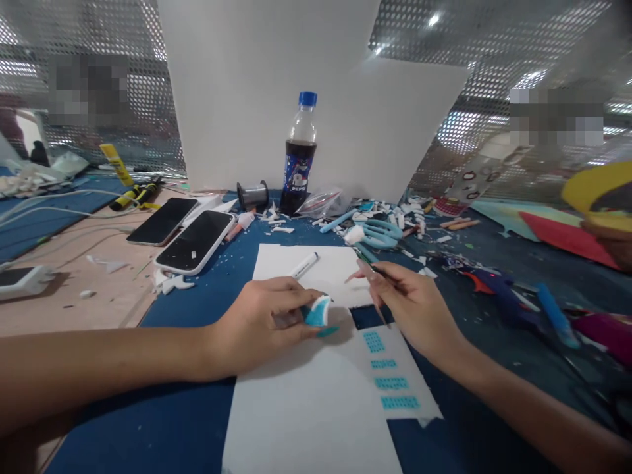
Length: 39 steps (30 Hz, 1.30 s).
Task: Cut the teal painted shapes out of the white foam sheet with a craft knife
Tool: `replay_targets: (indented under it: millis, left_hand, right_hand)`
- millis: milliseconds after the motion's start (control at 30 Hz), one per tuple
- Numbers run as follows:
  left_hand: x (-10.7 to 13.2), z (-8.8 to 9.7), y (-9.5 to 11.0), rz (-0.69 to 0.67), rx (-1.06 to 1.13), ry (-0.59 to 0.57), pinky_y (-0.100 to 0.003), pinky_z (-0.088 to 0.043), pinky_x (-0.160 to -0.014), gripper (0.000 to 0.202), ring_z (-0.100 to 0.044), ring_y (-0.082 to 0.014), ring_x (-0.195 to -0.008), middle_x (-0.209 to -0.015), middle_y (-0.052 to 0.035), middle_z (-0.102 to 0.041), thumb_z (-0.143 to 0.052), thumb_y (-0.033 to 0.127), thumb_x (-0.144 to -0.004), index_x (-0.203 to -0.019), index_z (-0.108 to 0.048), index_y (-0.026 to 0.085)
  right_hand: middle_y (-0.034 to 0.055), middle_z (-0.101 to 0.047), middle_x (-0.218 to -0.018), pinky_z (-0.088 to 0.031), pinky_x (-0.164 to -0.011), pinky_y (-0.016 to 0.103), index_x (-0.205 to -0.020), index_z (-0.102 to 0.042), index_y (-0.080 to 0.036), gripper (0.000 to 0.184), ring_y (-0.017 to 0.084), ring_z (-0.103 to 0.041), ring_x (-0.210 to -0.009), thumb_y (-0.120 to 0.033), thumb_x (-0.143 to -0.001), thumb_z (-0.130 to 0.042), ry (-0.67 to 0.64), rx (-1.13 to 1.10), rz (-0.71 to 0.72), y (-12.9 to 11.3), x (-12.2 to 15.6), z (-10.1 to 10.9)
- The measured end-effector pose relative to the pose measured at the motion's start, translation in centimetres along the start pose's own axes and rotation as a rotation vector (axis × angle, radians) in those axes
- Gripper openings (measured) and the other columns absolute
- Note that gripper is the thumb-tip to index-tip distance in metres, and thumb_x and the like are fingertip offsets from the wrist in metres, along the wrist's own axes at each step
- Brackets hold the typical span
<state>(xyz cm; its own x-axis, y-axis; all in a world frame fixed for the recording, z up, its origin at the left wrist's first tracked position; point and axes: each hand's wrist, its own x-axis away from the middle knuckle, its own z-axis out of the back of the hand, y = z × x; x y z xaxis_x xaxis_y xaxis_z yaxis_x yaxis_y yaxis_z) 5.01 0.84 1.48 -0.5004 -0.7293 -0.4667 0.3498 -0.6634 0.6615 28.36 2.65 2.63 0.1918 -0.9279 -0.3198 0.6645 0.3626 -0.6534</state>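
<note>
My left hand (269,315) pinches a small piece of blue and white material (316,311) above a sheet of white paper (316,408). The fingers hide part of that piece. To the right, my right hand (412,303) is closed around a slim dark tool (385,271), its kind not clear. A white marker (305,264) lies on the paper beyond my left hand. Several blue patterned patches (391,383) are on a pale sheet near my right wrist.
A Pepsi bottle (297,161) stands at the back beside a wire spool (253,195). Two phones (196,242) lie left. Light-blue scissors (380,232) rest among white scraps. On the right are a blue glue gun (503,293) and, at the edge, another person's hand (617,237).
</note>
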Motion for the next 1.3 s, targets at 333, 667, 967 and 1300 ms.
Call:
replay_targets:
  millis: [333,667,967,1300]
  left_hand:
    - [-0.2,0.0,0.3,0.066,-0.079,0.071,-0.022,-0.052,-0.064,0.025,-0.062,-0.0146,-0.069,-0.08,-0.0055,-0.068,-0.069,0.026,-0.078,-0.1,-0.07,0.013]
    - [-0.1,-0.2,0.2,0.049,-0.09,0.076,-0.022,-0.049,-0.061,0.025,-0.059,-0.0138,-0.067,-0.079,-0.004,-0.063,-0.062,0.037,-0.084,-0.095,-0.066,0.015]
    - [0.1,-0.2,-0.2,0.07,-0.08,0.06,-0.024,-0.049,-0.063,0.024,-0.06,-0.0146,-0.071,-0.082,-0.0047,-0.064,-0.063,0.034,-0.084,-0.099,-0.065,0.015]
    - [-0.1,0.0,-0.1,0.151,0.091,0.065,-0.022,-0.052,-0.064,0.031,-0.061,-0.0146,-0.076,-0.089,-0.0052,-0.066,-0.065,0.026,-0.082,-0.111,-0.064,0.015]
  right_hand:
    - [0.0095,-0.063,-0.082,-0.036,-0.062,0.034,-0.125,-0.061,-0.026,0.05,0.023,-0.055,-0.07,-0.005,-0.088,-0.034,0.152,0.929,0.399,2.2,-1.3,2.0]
    - [0.0166,-0.059,-0.105,-0.039,-0.045,0.026,-0.126,-0.041,-0.014,0.035,0.021,-0.063,-0.068,-0.017,-0.093,-0.03,0.032,0.691,0.347,2.6,-0.9,0.8]
    - [0.015,-0.062,-0.098,-0.047,-0.053,0.03,-0.114,-0.041,-0.016,0.023,0.026,-0.066,-0.078,-0.019,-0.091,-0.04,0.114,0.551,0.292,2.5,-0.9,1.0]
    - [0.0053,-0.065,-0.085,-0.048,-0.06,0.022,-0.103,-0.061,-0.018,0.016,0.015,-0.063,-0.071,-0.024,-0.091,-0.052,0.013,0.098,0.443,0.0,0.4,1.0]
